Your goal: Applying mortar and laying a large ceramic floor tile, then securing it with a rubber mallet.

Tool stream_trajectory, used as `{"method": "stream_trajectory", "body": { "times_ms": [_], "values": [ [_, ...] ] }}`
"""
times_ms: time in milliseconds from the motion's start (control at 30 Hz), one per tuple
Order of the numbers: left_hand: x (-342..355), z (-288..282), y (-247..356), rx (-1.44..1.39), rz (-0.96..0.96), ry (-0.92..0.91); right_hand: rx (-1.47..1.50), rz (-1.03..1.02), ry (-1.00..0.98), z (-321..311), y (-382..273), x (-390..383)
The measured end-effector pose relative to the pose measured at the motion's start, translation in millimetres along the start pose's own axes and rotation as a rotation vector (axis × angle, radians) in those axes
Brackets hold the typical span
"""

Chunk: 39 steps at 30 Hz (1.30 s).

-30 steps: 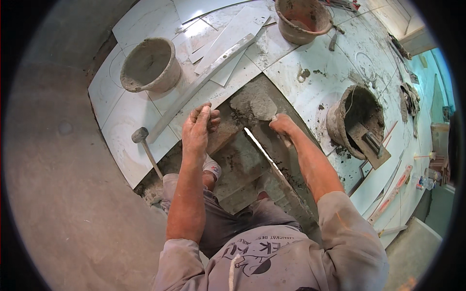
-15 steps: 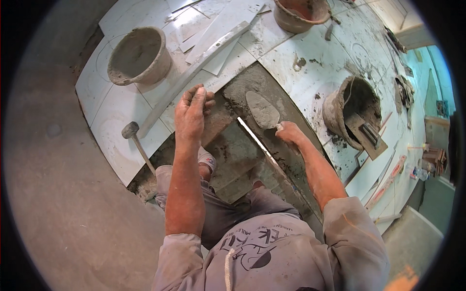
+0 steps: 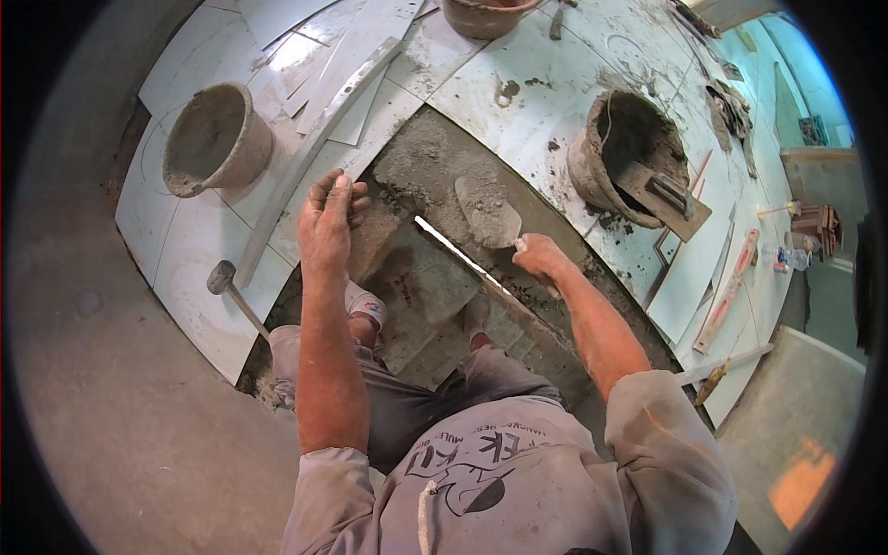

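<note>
My right hand (image 3: 546,263) is closed round the handle of a trowel (image 3: 495,225). Its blade lies low over the strip of grey mortar (image 3: 416,157), with loose mortar on its far part and bare metal near the handle. My left hand (image 3: 326,227) is raised at the near edge of the white tiles, fingers loosely curled and somewhat apart, with nothing visible in it. Between my hands a straight bar with a white edge (image 3: 458,248) runs along the near side of the mortar strip.
Buckets stand on the tiles at left (image 3: 215,139), far middle (image 3: 486,17) and right (image 3: 587,153); a float (image 3: 671,196) rests on the right one. A mallet (image 3: 222,277) leans at left beside a long metal straightedge (image 3: 296,176). A level (image 3: 726,291) lies at right.
The view has shifted, moving the scene leftward and up. Crumbly mortar now spreads over the far end of the strip, and the blade, fully coated before, shows bare metal near its handle.
</note>
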<state>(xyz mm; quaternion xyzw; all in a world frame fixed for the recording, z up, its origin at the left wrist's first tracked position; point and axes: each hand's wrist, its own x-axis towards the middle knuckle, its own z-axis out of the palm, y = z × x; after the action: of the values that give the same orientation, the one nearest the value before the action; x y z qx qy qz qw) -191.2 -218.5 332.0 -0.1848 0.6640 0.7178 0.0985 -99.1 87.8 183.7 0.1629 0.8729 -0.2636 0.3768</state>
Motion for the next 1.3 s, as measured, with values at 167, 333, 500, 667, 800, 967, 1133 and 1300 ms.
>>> {"method": "stream_trajectory", "body": {
  "times_ms": [167,333,500,667,800,967,1133,1300],
  "values": [
    [-4.8,2.5,-2.2,0.007,-0.002,-0.008,-0.039,0.048,0.026,8.7,52.8,-36.3],
    [-3.3,10.3,-10.0,-0.008,-0.018,-0.038,-0.013,0.073,0.148,23.2,65.7,-45.1],
    [-1.0,13.3,-12.8,0.028,-0.010,-0.066,0.153,0.108,0.009,2.3,31.4,-31.0],
    [2.4,18.2,-14.9,0.025,0.014,-0.086,0.259,0.113,-0.039,-1.3,43.7,-31.6],
    [0.7,18.7,-8.4,0.023,0.004,-0.064,0.436,0.155,-0.127,-4.8,39.5,-41.5],
    [2.7,22.5,-12.8,0.050,-0.005,-0.041,0.415,0.198,-0.088,-2.2,52.9,-48.7],
    [2.1,26.7,-10.9,0.092,0.005,-0.056,0.417,0.225,-0.071,-1.6,71.0,-81.5],
    [7.3,24.1,-15.5,0.074,0.025,-0.104,0.353,0.244,-0.063,9.5,100.5,-101.1]
  ]
}}
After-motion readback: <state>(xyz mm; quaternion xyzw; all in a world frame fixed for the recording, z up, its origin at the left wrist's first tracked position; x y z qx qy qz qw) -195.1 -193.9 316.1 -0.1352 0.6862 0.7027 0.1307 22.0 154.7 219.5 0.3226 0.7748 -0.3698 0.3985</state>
